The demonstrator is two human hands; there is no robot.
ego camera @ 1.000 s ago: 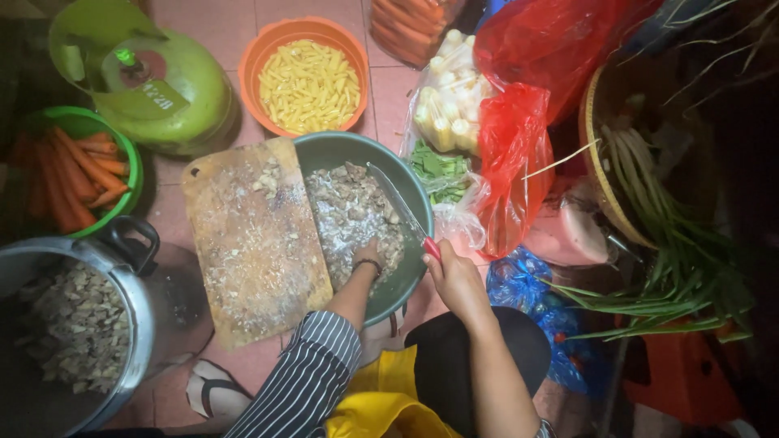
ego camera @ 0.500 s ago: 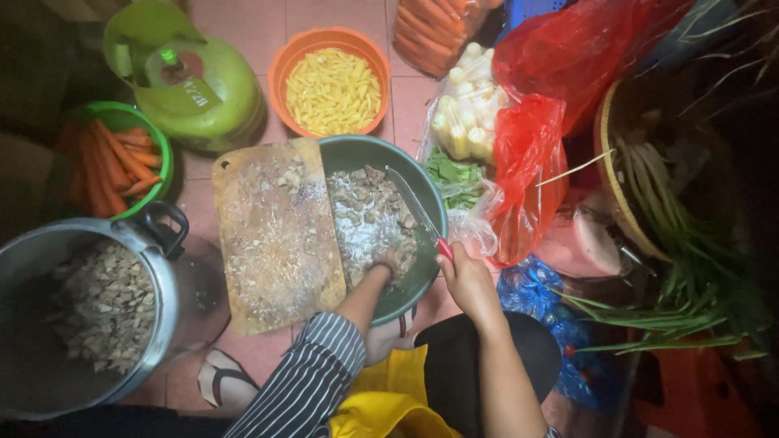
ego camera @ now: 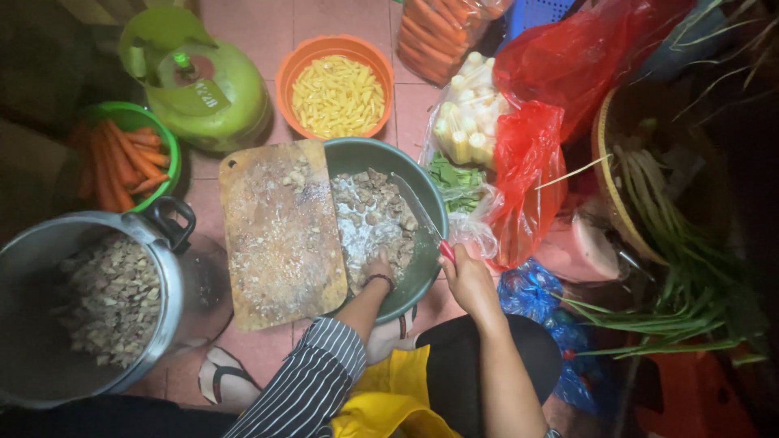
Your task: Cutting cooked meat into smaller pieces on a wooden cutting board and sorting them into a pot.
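Nearest: person's lap w/ yellow cloth (ego camera: 389, 397) and striped sleeve (ego camera: 312, 385) on the L arm; a sandal (ego camera: 223, 375) on the pink tile floor beside it. L hand (ego camera: 378, 268) is down inside the green basin (ego camera: 422, 268), resting on the chopped meat pieces (ego camera: 369, 215); fingers partly buried, can't tell if closed on anything. R hand (ego camera: 464, 276) is at the basin's near-right rim, fingers wrapped around the red handle of a knife (ego camera: 418, 211), blade lying across the meat inside the basin. Wooden cutting board (ego camera: 280, 235), dusted w/ scraps, leans over the basin's L edge. Further L, big metal pot (ego camera: 32, 357) full of diced pieces, black handle near the board. R of the hands: blue bag (ego camera: 527, 288), red plastic bags (ego camera: 527, 162), green onion stalks (ego camera: 690, 316) by a woven basket (ego camera: 604, 162). Farther: green bowl of carrots (ego camera: 122, 158), green gas cylinder (ego camera: 207, 81), orange bowl of yellow pasta-like strips (ego camera: 337, 93), clear bag of baby corn (ego camera: 466, 122), bag of carrots (ego camera: 442, 32) at top.
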